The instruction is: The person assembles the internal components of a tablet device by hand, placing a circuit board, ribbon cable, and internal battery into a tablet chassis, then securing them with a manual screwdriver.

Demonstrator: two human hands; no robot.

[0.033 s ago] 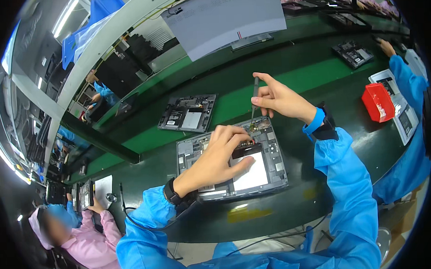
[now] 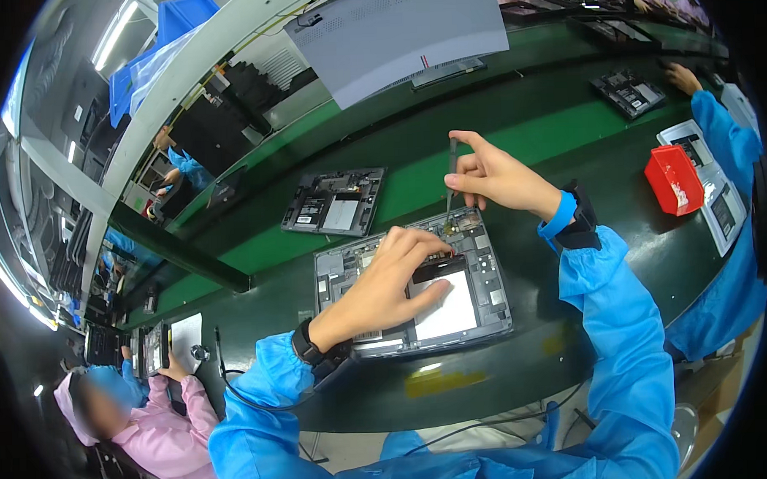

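Note:
In front of me lies an opened laptop base [image 2: 498, 320], its boards and a white rectangular panel [image 2: 453, 309] exposed. My left hand [image 2: 386, 277] rests across it, fingers stretched out and thumb apart, the fingertips beside a small red part next to the dark strip above the panel. A slim grey screwdriver [image 2: 453, 159] stands nearly upright in my right hand [image 2: 495, 175]. The index finger presses on its top, while thumb and other fingers steady the handle. Its thin tip reaches the far edge of the base, near a greenish-gold part; the exact contact spot is too small to tell.
Another opened laptop base [image 2: 336, 203] lies on the green strip, with one more [image 2: 628, 94] farther right. A red bin [image 2: 675, 181] stands beside pale casings [image 2: 725, 215] near a co-worker's blue sleeve [image 2: 726, 139]. A monitor [image 2: 402, 40] rises behind; a post [image 2: 181, 246] stands left.

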